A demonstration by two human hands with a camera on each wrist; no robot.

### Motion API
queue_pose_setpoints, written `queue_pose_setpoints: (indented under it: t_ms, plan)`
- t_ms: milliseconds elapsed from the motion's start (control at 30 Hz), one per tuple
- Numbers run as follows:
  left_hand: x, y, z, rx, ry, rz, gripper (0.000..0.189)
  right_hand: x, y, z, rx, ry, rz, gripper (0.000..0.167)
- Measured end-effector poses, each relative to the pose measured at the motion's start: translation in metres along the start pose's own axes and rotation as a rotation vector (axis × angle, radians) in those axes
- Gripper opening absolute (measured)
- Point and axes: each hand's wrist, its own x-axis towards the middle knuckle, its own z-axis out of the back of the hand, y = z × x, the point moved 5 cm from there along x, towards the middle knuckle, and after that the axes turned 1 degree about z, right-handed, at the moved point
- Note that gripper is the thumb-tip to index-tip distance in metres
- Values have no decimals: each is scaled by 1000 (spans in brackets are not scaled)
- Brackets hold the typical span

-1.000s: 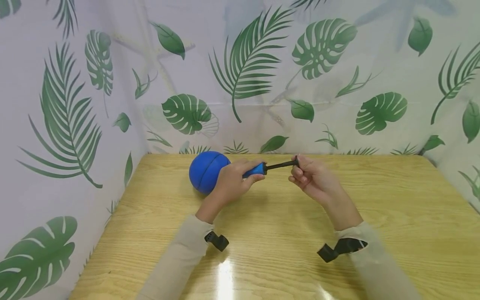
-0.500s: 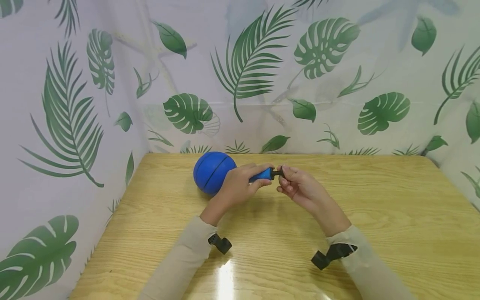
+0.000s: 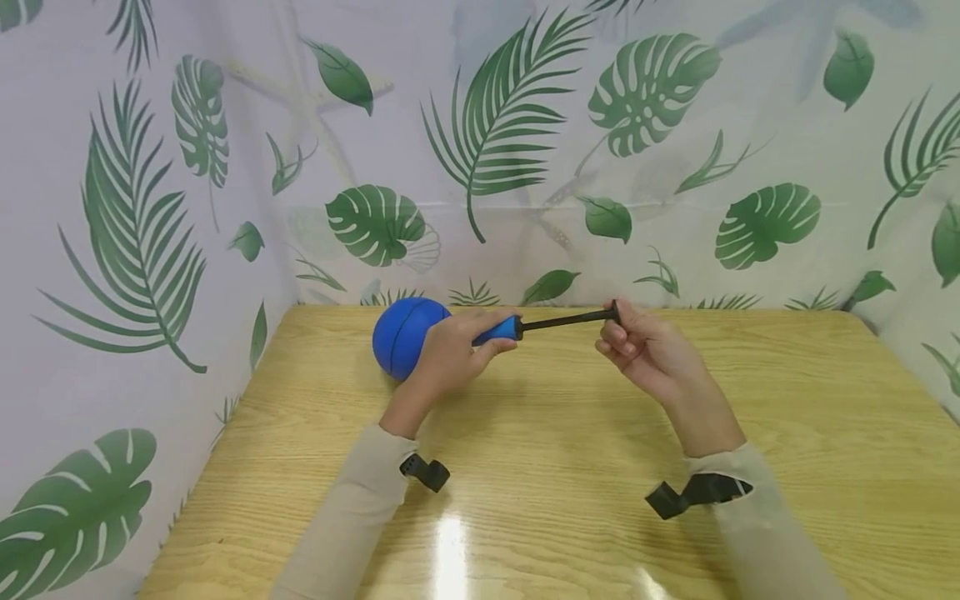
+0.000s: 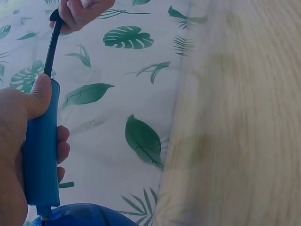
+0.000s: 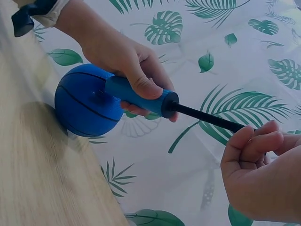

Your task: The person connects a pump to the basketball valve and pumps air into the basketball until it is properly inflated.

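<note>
A small blue hand pump (image 3: pixel 498 332) lies sideways above the table, its barrel gripped by my left hand (image 3: pixel 453 350). Its black rod (image 5: pixel 207 116) is drawn far out of the barrel. At the rod's end, my right hand (image 3: pixel 656 358) pinches the black handle (image 3: pixel 616 312) with curled fingers. A blue ball (image 3: pixel 405 337) with dark seam lines sits just left of my left hand, which covers part of it. In the left wrist view, the pump's lower end meets the ball (image 4: pixel 87 215) at a thin metal needle (image 4: pixel 44 218).
The wooden table (image 3: pixel 540 483) spreads beneath both arms. A white cloth with green leaves (image 3: pixel 517 150) stands behind it and along the sides. Black wrist cameras are strapped to the left sleeve (image 3: pixel 352 492) and the right sleeve (image 3: pixel 765 517).
The rod first went into the barrel as my right hand moved left, then came out again as it moved right. The ball and left hand shifted slightly right, then back left.
</note>
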Motion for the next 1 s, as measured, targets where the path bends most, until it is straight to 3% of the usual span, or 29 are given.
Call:
queue_pose_setpoints:
  t_ms: [133,333,700,833,1000]
  plan:
    - [-1,-2,-4,1,12,8,48,1,0,1,22,19,3,30]
    - [-2,-10,-13,-25,37,31,48,2,-10,2,17,-16,-6,28]
    - [-2,-23,-28,-4,50,-30,47,10,-55,-1,-140,-128,-144,24]
    - [-3,-25,-28,-43,86,-16,48,11,-57,-2,-179,-150,-167,25]
    - [-2,-21,-23,-70,108,7,49,9,-46,-3,-182,-115,-161,23]
